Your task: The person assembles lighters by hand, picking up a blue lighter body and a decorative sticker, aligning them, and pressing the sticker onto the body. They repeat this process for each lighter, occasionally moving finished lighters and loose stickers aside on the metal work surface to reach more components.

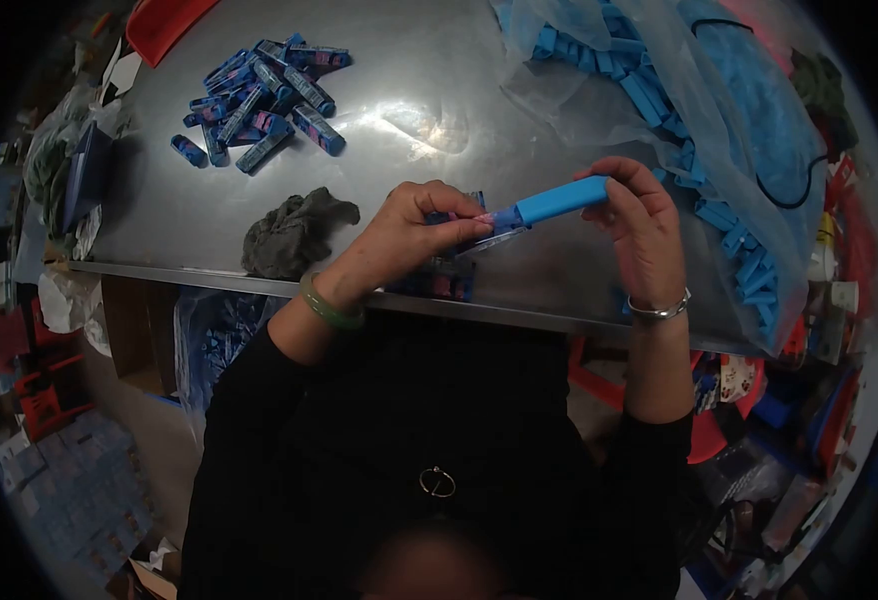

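Note:
Between my hands is a long, plain blue block, held at a slant with its right end higher. My left hand pinches a printed blue-and-pink sleeve at the block's left end, thumb and index finger pressed together. My right hand grips the block's right end between thumb and fingers. Sleeve and block meet end to end, and part of the sleeve is under my left fingers. More printed blue-and-pink pieces lie below my left hand at the table's front edge, partly hidden by it.
A pile of printed blue pieces lies on the metal table at the back left. Left of my hand is a crumpled grey cloth. A clear plastic bag with blue blocks covers the right side. A red tray stands at the far left.

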The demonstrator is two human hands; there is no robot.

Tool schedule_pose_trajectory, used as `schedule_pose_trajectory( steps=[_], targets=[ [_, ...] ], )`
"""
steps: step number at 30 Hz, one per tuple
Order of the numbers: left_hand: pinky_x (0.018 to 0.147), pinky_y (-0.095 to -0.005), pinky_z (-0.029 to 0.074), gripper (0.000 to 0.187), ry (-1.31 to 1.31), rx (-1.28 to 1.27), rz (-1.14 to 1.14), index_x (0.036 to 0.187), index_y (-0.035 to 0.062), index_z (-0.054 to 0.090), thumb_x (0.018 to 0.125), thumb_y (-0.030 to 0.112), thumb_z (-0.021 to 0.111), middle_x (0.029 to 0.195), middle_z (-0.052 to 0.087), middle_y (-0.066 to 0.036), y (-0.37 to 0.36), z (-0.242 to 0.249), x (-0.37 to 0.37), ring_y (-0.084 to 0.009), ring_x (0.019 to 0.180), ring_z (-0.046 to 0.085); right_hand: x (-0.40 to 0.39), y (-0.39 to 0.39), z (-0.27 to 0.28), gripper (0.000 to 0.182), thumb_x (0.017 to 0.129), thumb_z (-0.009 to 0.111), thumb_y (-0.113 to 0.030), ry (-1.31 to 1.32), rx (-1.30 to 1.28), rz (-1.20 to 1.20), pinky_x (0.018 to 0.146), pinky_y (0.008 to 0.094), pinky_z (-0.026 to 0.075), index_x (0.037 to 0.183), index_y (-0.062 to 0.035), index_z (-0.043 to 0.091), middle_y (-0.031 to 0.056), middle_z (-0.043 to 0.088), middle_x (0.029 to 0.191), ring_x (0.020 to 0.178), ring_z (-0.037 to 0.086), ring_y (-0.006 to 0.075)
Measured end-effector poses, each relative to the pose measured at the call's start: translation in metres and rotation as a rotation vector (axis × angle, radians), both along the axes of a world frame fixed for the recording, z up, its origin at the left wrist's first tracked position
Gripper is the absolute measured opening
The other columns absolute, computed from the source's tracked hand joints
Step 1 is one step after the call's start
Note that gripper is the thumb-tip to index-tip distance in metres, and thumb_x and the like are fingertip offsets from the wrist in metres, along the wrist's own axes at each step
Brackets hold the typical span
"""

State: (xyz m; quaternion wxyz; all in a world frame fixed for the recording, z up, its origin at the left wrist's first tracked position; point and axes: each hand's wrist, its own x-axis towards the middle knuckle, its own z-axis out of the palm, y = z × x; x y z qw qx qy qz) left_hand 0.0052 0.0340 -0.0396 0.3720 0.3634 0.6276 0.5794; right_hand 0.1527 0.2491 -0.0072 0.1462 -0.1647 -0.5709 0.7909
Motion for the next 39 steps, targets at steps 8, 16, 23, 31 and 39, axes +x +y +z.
schedule_pose_trajectory(
  steps=[8, 16, 23, 31, 39],
  targets=[
    [0.066, -0.0225, 0.046, 0.012, -0.064, -0.048, -0.038, 0.091, 0.0040, 0.072, 0.083, 0.012, 0.071, 0.080, 0.066, -0.002, 0.000, 0.000, 0.001, -0.0078, 0.073, 0.058, 0.000, -0.002, 0.016, 0.023, 0.094, 0.054, -0.011, 0.022, 0.416, 0.092, 0.077, 0.0230, 0.048, 0.115, -0.0011, 0.056, 0.0068, 0.064, 0.106, 0.089, 0.058, 0.0093],
    [0.068, -0.0262, 0.046, 0.012, 0.217, 0.056, 0.108, 0.089, 0.0067, 0.072, 0.079, 0.014, 0.074, 0.078, 0.064, -0.003, 0.000, -0.004, 0.007, -0.0124, 0.074, 0.057, -0.002, -0.015, 0.022, 0.025, 0.094, 0.054, -0.009, 0.000, 0.364, 0.061, 0.079, 0.0232, 0.048, 0.118, -0.0006, 0.054, 0.0070, 0.063, 0.105, 0.088, 0.058, 0.0090],
    [0.070, -0.0314, 0.044, 0.024, 0.813, 0.137, 0.214, 0.090, 0.0078, 0.067, 0.069, 0.013, 0.079, 0.078, 0.062, -0.005, 0.006, -0.001, 0.016, -0.0194, 0.073, 0.057, -0.005, -0.027, 0.013, 0.028, 0.092, 0.059, -0.007, -0.015, 0.377, -0.016, 0.074, 0.0203, 0.047, 0.119, 0.0000, 0.053, 0.0033, 0.060, 0.095, 0.082, 0.058, 0.0077],
    [0.082, -0.0293, 0.047, 0.039, -0.119, 0.163, 0.127, 0.116, 0.0023, 0.055, 0.085, 0.021, 0.070, 0.094, 0.065, -0.009, 0.003, 0.010, 0.017, -0.0189, 0.089, 0.062, -0.008, -0.013, 0.009, 0.026, 0.090, 0.062, -0.010, 0.010, 0.159, 0.059, 0.073, 0.0226, 0.048, 0.114, -0.0006, 0.057, 0.0047, 0.063, 0.095, 0.080, 0.059, 0.0098],
    [0.082, -0.0307, 0.055, 0.036, -0.910, 0.011, -0.312, 0.116, -0.0010, 0.056, 0.093, 0.027, 0.059, 0.097, 0.067, -0.016, -0.003, 0.006, 0.015, -0.0224, 0.089, 0.068, -0.006, -0.012, 0.015, 0.027, 0.089, 0.064, -0.012, 0.050, 0.142, 0.214, 0.075, 0.0237, 0.048, 0.113, -0.0012, 0.059, 0.0042, 0.063, 0.096, 0.086, 0.059, 0.0103]
  ],
)
